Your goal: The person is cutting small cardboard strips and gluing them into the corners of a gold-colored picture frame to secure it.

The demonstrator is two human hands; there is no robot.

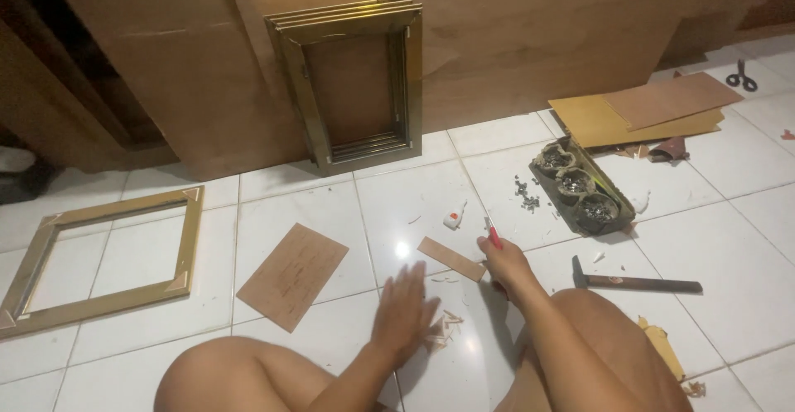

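My right hand [503, 265] is closed around a red-handled cutter [493, 236], its tip pointing away from me. Just left of that hand a small brown board strip [451, 259] lies on the white tiles. My left hand [404, 308] hovers flat with fingers spread, blurred, above a scatter of small wood scraps [447, 322]. A larger brown board piece [292, 274] rests to the left. Both my bare knees fill the bottom of the view.
A gold picture frame [106, 256] lies flat at left; several more frames [354, 85] lean on the wooden wall. A small glue bottle [454, 216], a tray of nail-filled cups [580, 187], a hammer [633, 282], stacked boards [646, 110] and scissors [743, 76] lie around.
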